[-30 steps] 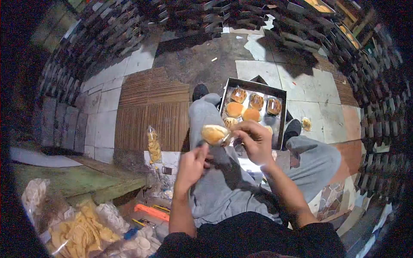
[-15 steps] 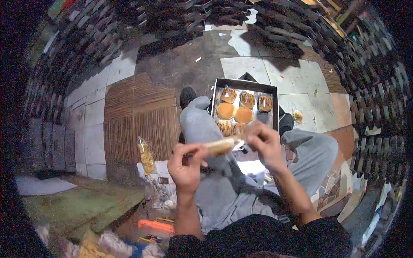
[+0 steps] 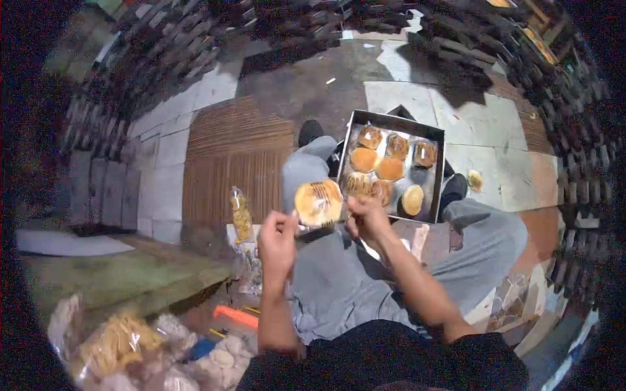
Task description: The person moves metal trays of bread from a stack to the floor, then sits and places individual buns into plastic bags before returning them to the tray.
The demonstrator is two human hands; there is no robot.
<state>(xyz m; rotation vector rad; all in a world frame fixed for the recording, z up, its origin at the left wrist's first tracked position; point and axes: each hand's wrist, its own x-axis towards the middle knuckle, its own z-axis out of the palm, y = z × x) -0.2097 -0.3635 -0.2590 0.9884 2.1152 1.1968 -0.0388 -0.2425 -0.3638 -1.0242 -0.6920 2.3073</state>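
A round golden bun (image 3: 318, 203) with dark stripes, apparently in clear shiny plastic wrap, is held above my lap with its striped face toward me. My left hand (image 3: 277, 244) pinches its lower left edge, fingers curled. At its right side, the closed fingers of my right hand (image 3: 368, 219) pinch what looks like the edge of the wrap. Just beyond my hands stands a black-sided box (image 3: 441, 163) with a pale lining, holding several buns, some striped and some plain golden. My right hand partly covers the striped buns in its near row.
A clear bag of yellowish food (image 3: 240, 215) stands left of my leg. At lower left are a green surface (image 3: 130, 270), an orange object (image 3: 236, 317) and several plastic-bagged items (image 3: 120, 342). A small packet (image 3: 475, 180) lies on the floor right of the box.
The bun has turned from edge-on to showing its striped face. My right hand has come in beside it. The whole view has shifted, so the box appears further right.
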